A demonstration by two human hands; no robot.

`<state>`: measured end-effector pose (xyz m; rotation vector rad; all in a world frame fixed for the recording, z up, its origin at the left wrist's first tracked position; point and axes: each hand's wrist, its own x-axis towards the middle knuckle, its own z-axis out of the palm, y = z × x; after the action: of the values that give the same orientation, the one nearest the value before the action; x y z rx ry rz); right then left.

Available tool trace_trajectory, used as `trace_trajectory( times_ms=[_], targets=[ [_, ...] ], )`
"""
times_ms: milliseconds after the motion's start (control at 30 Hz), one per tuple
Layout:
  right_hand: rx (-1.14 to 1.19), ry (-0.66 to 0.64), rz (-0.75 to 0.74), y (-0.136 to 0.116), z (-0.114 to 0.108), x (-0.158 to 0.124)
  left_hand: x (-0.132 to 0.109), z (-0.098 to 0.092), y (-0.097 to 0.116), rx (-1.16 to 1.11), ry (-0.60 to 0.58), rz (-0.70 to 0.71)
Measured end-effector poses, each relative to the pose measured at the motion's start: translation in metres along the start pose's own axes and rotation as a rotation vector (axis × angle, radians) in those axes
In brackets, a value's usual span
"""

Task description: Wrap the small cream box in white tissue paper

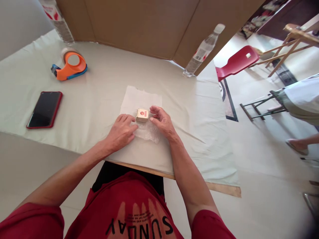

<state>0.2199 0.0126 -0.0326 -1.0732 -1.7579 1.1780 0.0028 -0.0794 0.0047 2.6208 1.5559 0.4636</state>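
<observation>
A small gold-coloured box (142, 113) with a red print on top sits near the table's front edge. It rests on a sheet of clear bubble wrap (150, 133), whose far part looks whiter and flat (141, 96). My left hand (121, 131) lies just left of the box, fingers apart, its thumb over the wrap's edge. On the other side, my right hand (163, 122) curves toward the box with thumb and fingers spread. Neither hand appears to grip the box.
An orange and blue tape dispenser (72, 67) and a red-cased phone (45, 109) lie at left. Two water bottles, one left (59, 26) and one right (202, 52), stand by a cardboard panel (134, 25). Beyond the table's right side are a red chair (238, 63) and a seated person (302, 99).
</observation>
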Motion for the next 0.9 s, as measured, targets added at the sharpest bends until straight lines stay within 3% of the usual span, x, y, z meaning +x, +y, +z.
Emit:
trace_trajectory(
  times_ms=[200, 333, 567, 700, 900],
  targets=[
    [0.07, -0.002, 0.03, -0.025, -0.018, -0.008, 0.021, -0.006, -0.005, -0.224, 0.129, -0.183],
    [0.083, -0.092, 0.061, -0.029, -0.026, -0.01, 0.04, -0.009, -0.01, -0.415, 0.106, -0.341],
    [0.138, 0.104, 0.112, -0.017, -0.002, -0.002, 0.058, 0.003, -0.016, -0.766, 0.163, -0.502],
    [0.258, 0.086, 0.147, -0.018, 0.006, 0.002, 0.061, 0.008, -0.02, -0.909, 0.168, -0.526],
    [0.247, 0.104, 0.16, -0.021, 0.007, -0.001, 0.058, 0.011, -0.019, -0.976, 0.223, -0.504]
  ],
)
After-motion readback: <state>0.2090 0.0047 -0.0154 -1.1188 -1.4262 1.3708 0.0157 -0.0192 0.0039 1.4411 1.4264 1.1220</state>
